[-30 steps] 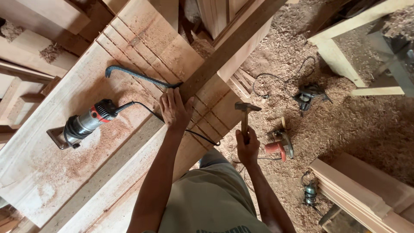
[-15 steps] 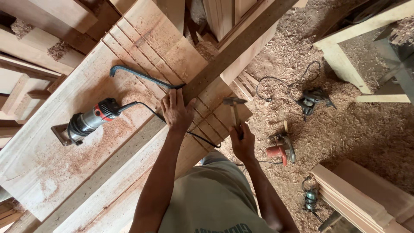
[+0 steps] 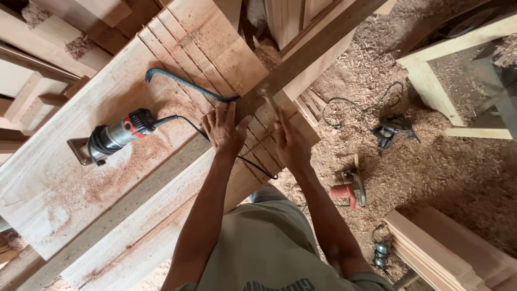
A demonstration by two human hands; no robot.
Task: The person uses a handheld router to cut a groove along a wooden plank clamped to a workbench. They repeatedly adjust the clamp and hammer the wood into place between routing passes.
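Note:
My left hand (image 3: 223, 129) lies flat with fingers spread on a wide grooved wooden panel (image 3: 177, 59), right beside a long dark wooden slat (image 3: 301, 54) laid diagonally across it. My right hand (image 3: 291, 143) grips the handle of a hammer (image 3: 267, 97). The hammer's head, blurred, is down at the slat's edge, just right of my left fingertips. A dark curved pry bar (image 3: 183, 83) rests on the panel above my left hand.
A red and black trim router (image 3: 116, 137) lies on the panel at left, its black cord (image 3: 253, 164) passing under my left wrist. Two power saws (image 3: 347, 188) (image 3: 393, 129) and a small tool (image 3: 381, 253) sit in sawdust. Stacked boards (image 3: 447, 253) are at lower right.
My right hand has swung the hammer from out over the floor leftward and down onto the slat near my left hand. The left hand has stayed flat on the panel.

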